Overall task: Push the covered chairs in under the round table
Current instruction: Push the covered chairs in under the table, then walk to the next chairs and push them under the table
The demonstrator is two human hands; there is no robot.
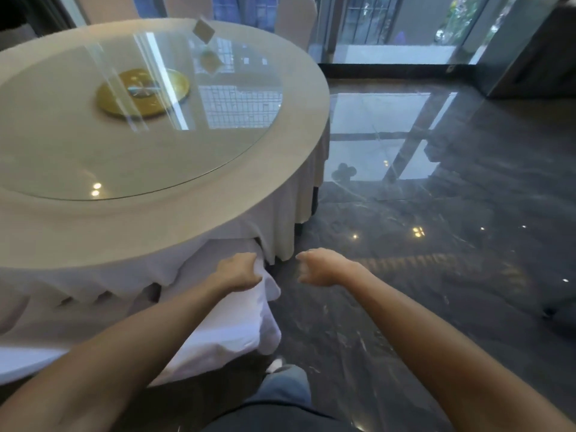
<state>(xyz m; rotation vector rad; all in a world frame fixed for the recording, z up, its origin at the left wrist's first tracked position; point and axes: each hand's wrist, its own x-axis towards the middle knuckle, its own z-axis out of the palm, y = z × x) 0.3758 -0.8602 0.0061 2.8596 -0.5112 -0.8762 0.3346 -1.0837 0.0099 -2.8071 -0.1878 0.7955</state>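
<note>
The round table [290, 157] fills the upper left, with a white cloth hanging in pleats and a glass turntable on top. Below its near edge stands a white-covered chair [224, 332], its seat partly under the cloth. My left hand [238, 272] grips the cover at the chair's right corner. My right hand [318, 266] hovers over the floor just right of that corner, fingers loosely curled with nothing in them. Across the table, another covered chair [294, 21] shows its back.
A gold disc [141, 93] lies under the glass turntable [156, 157], and a small card stand [203, 30] sits near the far rim. Dark glossy floor [436, 244] stretches to the right. Glass doors [389, 26] run along the back. My foot [276, 364] is beside the chair.
</note>
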